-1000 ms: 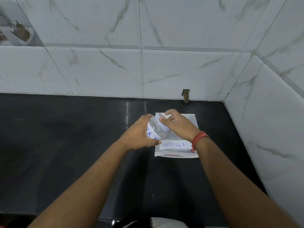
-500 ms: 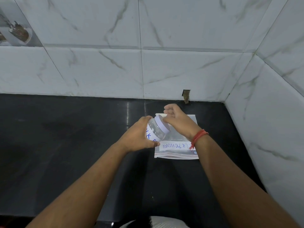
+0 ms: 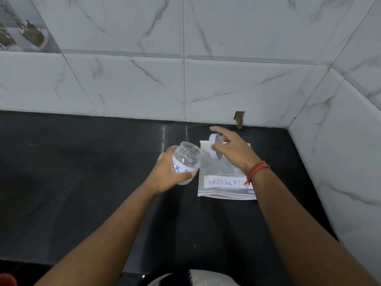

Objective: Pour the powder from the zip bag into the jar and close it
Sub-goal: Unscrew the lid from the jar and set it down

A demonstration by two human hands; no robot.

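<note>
A clear plastic jar (image 3: 186,159) with a white handwritten label is tilted in my left hand (image 3: 168,172), its mouth open and facing up and right. My right hand (image 3: 232,150) holds the jar's pale lid (image 3: 214,146) on edge, just right of the jar's mouth and apart from it. Under my right hand a clear zip bag (image 3: 224,182) lies flat on the black counter (image 3: 82,172). The bag carries a white label that reads "POWDER" upside down. The jar looks empty.
White marble-pattern tiled walls close off the back (image 3: 185,83) and the right side (image 3: 340,162), forming a corner near the bag. A small brown notch (image 3: 239,118) sits at the wall base behind the bag. The counter's front edge runs along the bottom.
The lid was on the jar with my right hand gripping it; now the lid is off and lifted to the right. The jar has shifted slightly left in my left hand.
</note>
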